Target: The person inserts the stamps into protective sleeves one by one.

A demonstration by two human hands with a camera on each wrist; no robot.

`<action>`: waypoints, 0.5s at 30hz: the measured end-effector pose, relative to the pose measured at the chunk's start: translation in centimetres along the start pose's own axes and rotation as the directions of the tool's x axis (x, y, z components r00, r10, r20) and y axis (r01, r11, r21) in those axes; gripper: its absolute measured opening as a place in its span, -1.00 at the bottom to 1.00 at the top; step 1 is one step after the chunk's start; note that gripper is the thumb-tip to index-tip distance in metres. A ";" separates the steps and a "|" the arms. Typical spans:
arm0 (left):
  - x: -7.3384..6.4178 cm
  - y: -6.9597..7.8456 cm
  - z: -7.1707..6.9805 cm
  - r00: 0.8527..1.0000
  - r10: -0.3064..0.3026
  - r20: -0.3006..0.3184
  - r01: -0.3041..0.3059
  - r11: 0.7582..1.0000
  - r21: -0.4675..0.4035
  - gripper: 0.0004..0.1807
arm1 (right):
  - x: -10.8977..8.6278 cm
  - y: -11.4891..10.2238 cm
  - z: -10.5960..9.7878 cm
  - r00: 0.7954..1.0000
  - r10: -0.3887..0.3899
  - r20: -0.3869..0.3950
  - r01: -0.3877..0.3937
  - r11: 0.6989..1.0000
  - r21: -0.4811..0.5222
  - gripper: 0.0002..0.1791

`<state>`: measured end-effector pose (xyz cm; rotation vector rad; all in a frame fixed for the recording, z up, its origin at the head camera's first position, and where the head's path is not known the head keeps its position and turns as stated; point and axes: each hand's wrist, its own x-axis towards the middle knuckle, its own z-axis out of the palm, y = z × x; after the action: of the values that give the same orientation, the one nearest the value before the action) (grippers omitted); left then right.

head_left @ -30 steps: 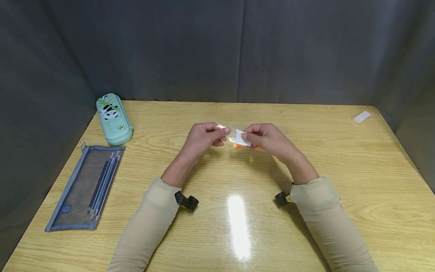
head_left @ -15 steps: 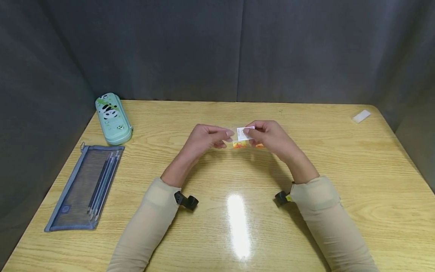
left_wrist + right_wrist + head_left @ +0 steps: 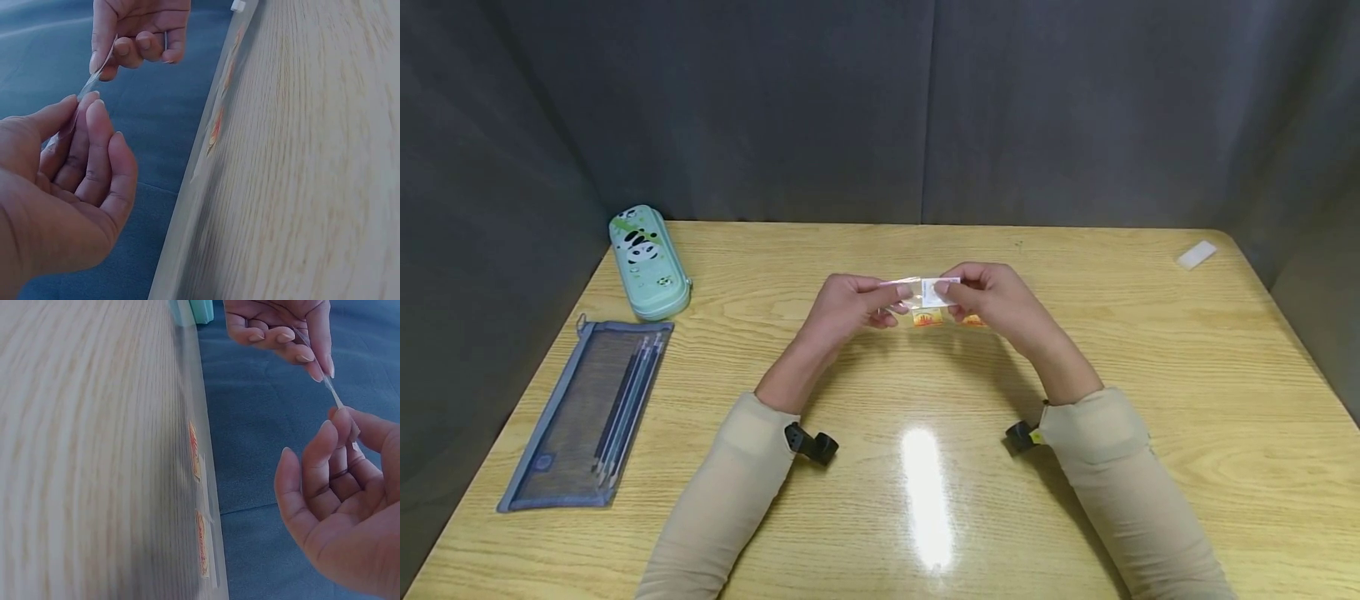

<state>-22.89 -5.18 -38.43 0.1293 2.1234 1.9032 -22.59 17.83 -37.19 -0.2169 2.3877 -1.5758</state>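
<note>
My left hand [image 3: 859, 302] and right hand [image 3: 996, 298] meet above the far middle of the table. Between them is a small clear plastic packet with a white printed end [image 3: 929, 292]. Left thumb and fingers pinch its clear side, while the right thumb presses the white end against the fingers. Seen edge-on in the left wrist view, the packet [image 3: 89, 85] runs as a thin strip from one hand to the other. Two small orange-and-yellow printed pieces lie just below the hands: a left one [image 3: 928, 317] and a right one [image 3: 973, 320], partly covered by my right fingers.
A mint panda pencil case [image 3: 651, 262] stands at the back left corner. In front of it lies a blue mesh zip pouch [image 3: 561, 400] with several pencils [image 3: 625, 408] inside. A small white block [image 3: 1197, 255] is near the back right corner. Dark curtains [image 3: 760, 117] enclose the table.
The white end has turned from a tilt to nearly level and faces up more fully. My right hand has risen slightly, and the clear side now shows stretched between the hands.
</note>
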 end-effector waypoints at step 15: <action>0.0 0.1 0.1 1.000 0.010 -0.008 -0.010 1.000 -0.007 -0.69 | 0.0 -0.1 0.2 0.999 -0.033 -0.040 0.035 0.999 0.040 -0.69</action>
<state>-22.83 -5.11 -38.36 0.1308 2.1247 1.9195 -22.58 17.63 -37.20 -0.2216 2.3914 -1.6569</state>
